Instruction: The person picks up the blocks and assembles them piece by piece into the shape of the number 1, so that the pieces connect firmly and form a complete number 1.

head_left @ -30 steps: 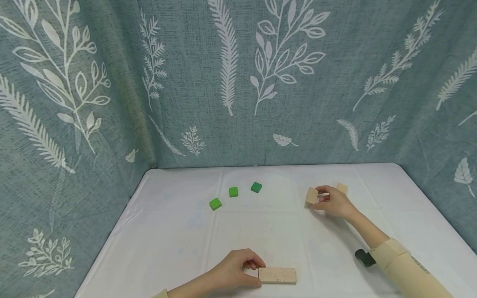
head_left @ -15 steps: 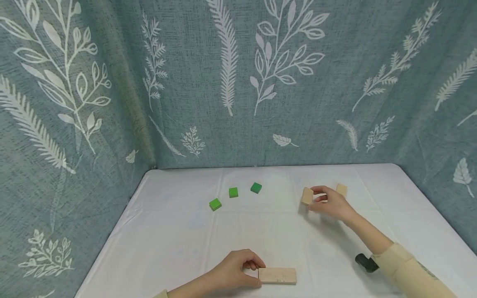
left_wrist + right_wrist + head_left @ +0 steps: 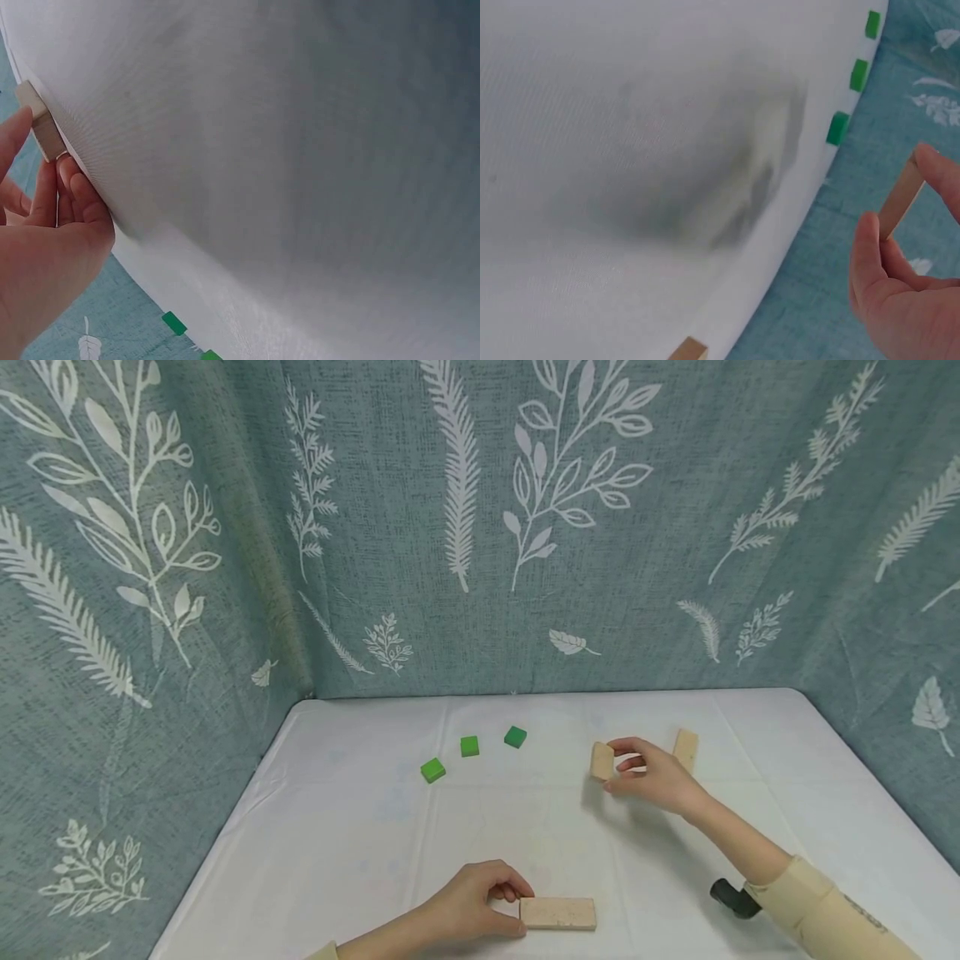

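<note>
My left hand (image 3: 483, 902) is at the front of the table, thumb and fingertips at the left end of a flat, pale wooden block (image 3: 558, 914). That block lies lengthwise on the white cloth; the left wrist view shows its end (image 3: 41, 124) pinched between thumb and fingers. My right hand (image 3: 652, 777) pinches a second wooden block (image 3: 602, 762) by its edges, held above the table with a shadow beneath. The right wrist view shows this block (image 3: 902, 199) edge-on between thumb and fingertips. Behind the right hand lies a third wooden block (image 3: 686, 749), partly hidden by it.
Three small green blocks sit toward the back left: a light one (image 3: 432, 770), another light one (image 3: 469, 746) and a darker one (image 3: 515, 737). The white table (image 3: 337, 827) is bordered by a leaf-patterned curtain (image 3: 420, 527). A black object (image 3: 735, 898) shows at the right sleeve.
My right hand has moved left with its wooden block, and more of the third block shows behind it. The left hand and its block have stayed in place.
</note>
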Action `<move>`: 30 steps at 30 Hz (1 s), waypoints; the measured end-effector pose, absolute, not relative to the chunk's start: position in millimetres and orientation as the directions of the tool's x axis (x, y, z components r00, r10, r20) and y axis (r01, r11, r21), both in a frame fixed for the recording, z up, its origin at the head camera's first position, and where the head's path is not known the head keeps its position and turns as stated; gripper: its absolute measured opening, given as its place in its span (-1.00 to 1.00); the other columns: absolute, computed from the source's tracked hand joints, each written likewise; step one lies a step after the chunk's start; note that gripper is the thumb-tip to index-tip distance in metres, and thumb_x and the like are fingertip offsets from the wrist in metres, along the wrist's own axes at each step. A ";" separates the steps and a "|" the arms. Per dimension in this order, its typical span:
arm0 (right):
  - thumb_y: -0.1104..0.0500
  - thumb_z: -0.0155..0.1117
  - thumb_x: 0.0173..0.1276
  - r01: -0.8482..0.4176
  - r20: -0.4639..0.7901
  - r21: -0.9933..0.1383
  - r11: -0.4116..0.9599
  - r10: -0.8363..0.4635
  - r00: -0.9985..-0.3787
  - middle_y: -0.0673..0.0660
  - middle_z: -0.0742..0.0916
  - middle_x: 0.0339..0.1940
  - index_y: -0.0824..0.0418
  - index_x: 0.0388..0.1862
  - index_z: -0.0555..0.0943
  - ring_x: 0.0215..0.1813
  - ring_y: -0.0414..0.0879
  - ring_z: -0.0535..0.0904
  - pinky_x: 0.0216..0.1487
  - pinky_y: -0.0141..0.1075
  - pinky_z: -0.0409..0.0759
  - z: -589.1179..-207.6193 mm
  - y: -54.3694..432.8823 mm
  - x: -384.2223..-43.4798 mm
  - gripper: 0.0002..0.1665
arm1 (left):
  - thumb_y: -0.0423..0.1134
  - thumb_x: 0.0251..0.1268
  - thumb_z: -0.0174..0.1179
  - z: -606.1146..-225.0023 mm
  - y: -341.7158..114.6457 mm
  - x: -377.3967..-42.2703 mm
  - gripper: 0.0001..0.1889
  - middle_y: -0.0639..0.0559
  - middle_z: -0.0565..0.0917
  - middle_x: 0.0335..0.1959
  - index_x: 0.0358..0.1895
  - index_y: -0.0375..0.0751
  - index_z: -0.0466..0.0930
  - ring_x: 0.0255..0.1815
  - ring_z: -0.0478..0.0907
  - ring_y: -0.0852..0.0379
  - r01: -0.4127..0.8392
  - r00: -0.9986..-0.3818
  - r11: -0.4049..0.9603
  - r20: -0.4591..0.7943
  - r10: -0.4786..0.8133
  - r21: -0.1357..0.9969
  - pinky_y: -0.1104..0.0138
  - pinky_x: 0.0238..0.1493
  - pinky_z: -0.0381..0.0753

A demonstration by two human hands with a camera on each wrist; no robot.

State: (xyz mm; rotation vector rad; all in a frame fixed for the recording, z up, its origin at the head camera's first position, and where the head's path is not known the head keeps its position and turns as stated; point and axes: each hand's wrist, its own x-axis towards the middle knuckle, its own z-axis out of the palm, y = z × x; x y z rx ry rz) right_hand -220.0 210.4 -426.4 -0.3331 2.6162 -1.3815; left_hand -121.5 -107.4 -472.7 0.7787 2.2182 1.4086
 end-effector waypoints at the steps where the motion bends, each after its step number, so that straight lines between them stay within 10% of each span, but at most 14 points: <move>1: 0.09 0.49 0.18 -0.119 -0.042 -0.830 0.544 -0.274 -0.961 0.29 0.58 0.15 0.35 0.34 0.38 0.09 0.10 0.55 -0.01 -0.18 0.59 -425.3 208.7 -218.5 -0.18 | -0.34 0.01 0.47 -472.4 -107.3 -121.4 -0.70 0.28 0.59 -0.27 -0.14 -0.20 0.67 -0.23 0.48 0.34 0.239 -0.765 0.335 -0.036 0.643 0.912 0.44 -0.04 0.52; 30: 0.10 0.54 0.13 -0.247 -0.019 -0.853 0.460 -0.500 -0.866 0.20 0.56 0.11 0.31 0.23 0.45 0.02 0.04 0.52 0.09 -0.28 0.55 -432.5 177.6 -185.5 -0.26 | -0.34 0.00 0.48 -470.3 -105.9 -121.5 -0.71 0.28 0.57 -0.30 -0.16 -0.19 0.68 -0.25 0.48 0.35 0.247 -0.763 0.328 -0.026 0.646 0.912 0.46 -0.08 0.51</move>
